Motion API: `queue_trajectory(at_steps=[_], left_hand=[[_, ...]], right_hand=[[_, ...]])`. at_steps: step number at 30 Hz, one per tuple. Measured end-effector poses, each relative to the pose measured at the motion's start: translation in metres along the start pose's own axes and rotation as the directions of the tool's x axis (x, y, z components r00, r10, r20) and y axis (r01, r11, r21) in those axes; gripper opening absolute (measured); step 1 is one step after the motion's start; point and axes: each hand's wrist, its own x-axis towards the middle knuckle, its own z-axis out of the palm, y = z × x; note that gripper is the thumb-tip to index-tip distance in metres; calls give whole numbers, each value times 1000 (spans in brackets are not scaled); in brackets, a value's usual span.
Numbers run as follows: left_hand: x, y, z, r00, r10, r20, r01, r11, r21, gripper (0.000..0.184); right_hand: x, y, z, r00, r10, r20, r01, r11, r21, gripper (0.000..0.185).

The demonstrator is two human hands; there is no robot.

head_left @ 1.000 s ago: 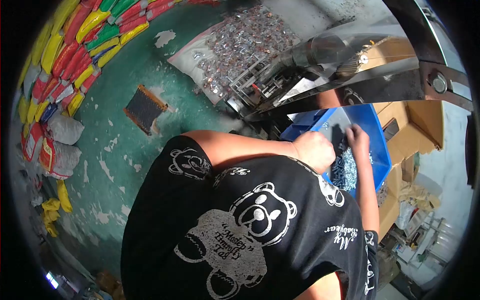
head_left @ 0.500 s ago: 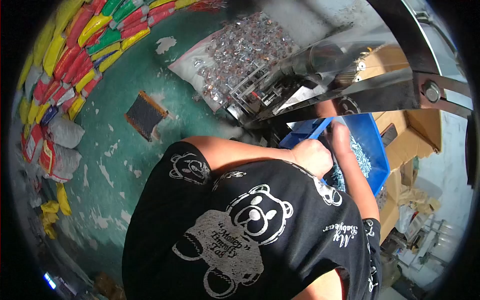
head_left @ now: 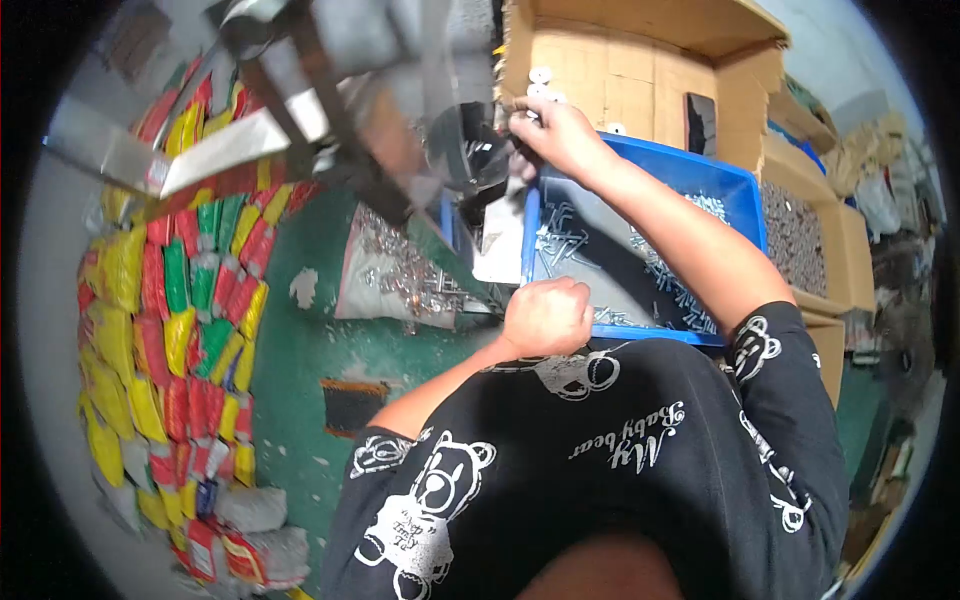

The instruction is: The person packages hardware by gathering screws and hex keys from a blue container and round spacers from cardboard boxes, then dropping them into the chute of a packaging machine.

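Your shirt [head_left: 560, 470] is black, printed with white bears and white lettering. The tray [head_left: 690, 168] in front of you has blue walls and a grey bottom, and the screws [head_left: 562, 247] in it are silvery. Your cardboard box [head_left: 620, 80] is brown, the floor [head_left: 320, 350] green with pale blotches, the sacks [head_left: 180, 340] mostly yellow, red and green.

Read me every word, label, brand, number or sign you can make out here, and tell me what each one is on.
"My Baby bear": on the black shirt.
Small lettering on the bear print at the shirt's side: too small to read.
Any print on the stacked bags: too blurred to read.
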Motion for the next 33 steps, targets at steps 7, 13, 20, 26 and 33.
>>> queue_trajectory(at_steps=[7,13,20,26,33], left_hand=[[3,17,-8,988,-147,40,142,984,106,14],[7,14,1,982,-188,16,180,959,218,14],[10,20,2,957,-271,107,239,941,240,15],[12,16,-3,970,-223,96,194,950,246,15],[11,16,-2,986,-163,46,150,968,203,13]], right_hand=[[-159,56,-143,938,262,-225,-262,965,31,26],[-329,98,-266,661,340,-669,-384,919,88,31],[-508,273,-301,329,585,-741,-908,413,-77,24],[-508,333,-229,406,619,-672,-905,169,-391,16],[-533,374,-220,620,657,-428,-728,280,-625,29]])
